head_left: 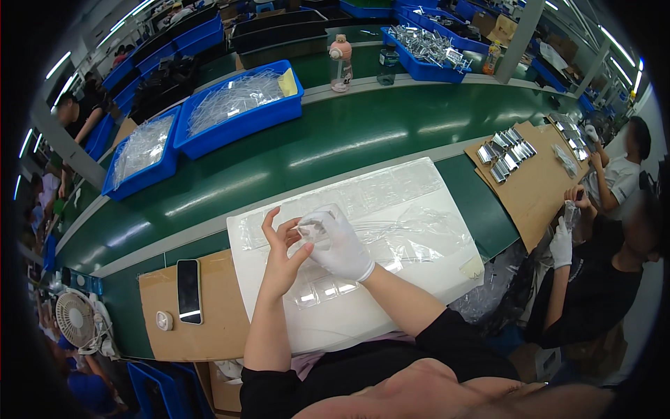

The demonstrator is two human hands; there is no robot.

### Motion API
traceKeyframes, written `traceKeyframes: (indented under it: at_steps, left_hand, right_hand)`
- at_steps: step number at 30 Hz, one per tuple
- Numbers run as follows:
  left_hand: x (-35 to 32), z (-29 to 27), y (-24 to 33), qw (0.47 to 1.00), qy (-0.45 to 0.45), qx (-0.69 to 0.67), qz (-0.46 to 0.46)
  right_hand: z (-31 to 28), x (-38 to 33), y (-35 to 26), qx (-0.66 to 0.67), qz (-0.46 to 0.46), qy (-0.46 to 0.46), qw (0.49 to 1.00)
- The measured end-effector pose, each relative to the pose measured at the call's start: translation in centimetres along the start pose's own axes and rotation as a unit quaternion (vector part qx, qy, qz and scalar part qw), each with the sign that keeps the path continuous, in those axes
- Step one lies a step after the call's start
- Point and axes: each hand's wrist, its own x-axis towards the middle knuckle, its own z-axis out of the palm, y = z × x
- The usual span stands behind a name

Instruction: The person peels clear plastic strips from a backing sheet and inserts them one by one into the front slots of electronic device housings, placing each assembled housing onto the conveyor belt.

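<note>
Over a white padded sheet (pixel 433 307), my two hands meet in front of me. My left hand (pixel 279 255) is bare; its thumb and fingers close around the edge of a small clear plastic piece (pixel 307 234), with the index finger raised. From the other side my right hand (pixel 340 244), in a white glove, pinches the same piece; its exact shape is hard to make out. Flat clear pieces (pixel 314 292) lie in a row below the hands, and more lie along the far edge. To the right are thin clear strips (pixel 380 228) and a crumpled clear bag (pixel 443 237).
Cardboard (pixel 227 290) at left bears a phone (pixel 188 290) and a small round white object (pixel 164 320). Blue bins (pixel 296 108) of clear strips stand beyond the green conveyor (pixel 349 143). A fan (pixel 75 320) is far left. At right, a co-worker (pixel 593 279) sits near metal parts (pixel 506 150).
</note>
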Motion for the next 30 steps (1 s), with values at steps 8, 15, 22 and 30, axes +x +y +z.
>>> traceKeyframes:
  at_steps: [8,15,22,30]
  left_hand:
    - [0.1,0.2,0.4,1.0,-0.007,-0.013,0.012]
    - [0.0,0.2,0.1,1.0,-0.013,-0.007,0.006]
    - [-0.2,1.1,1.0,0.999,-0.03,-0.005,-0.026]
    - [-0.4,1.7,1.9,0.995,-0.028,-0.01,-0.092]
  right_hand:
    - [-0.5,0.2,-0.1,-0.014,0.007,-0.046,0.999]
    - [-0.2,0.1,-0.4,0.005,0.014,-0.015,1.0]
    - [0.0,0.0,-0.1,-0.007,0.03,0.011,0.999]
    - [-0.2,0.1,-0.5,-0.019,0.016,0.026,0.999]
